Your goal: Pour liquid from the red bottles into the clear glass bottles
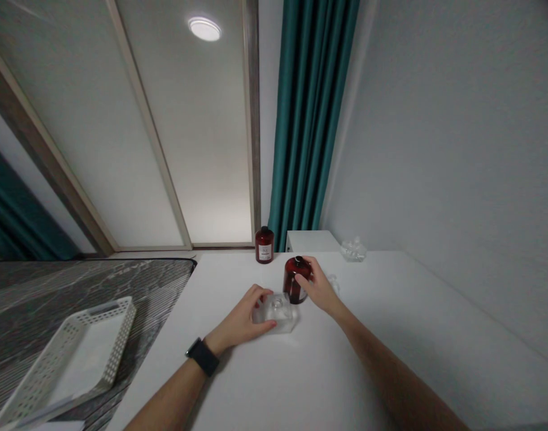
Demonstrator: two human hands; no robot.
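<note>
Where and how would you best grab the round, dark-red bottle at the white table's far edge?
Probably around the round, dark-red bottle's middle, coming from its left: it stands upright, its body is cylindrical, and the hand-held dark-red bottle is nearer, to its right.

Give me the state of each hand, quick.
Left hand: partly closed, holding the clear container.
Right hand: closed, holding the nearer red bottle.

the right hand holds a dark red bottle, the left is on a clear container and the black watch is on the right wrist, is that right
Not quite: the head view shows the black watch on the left wrist. The right hand does hold a dark red bottle, and the left hand is on a clear container.
</note>
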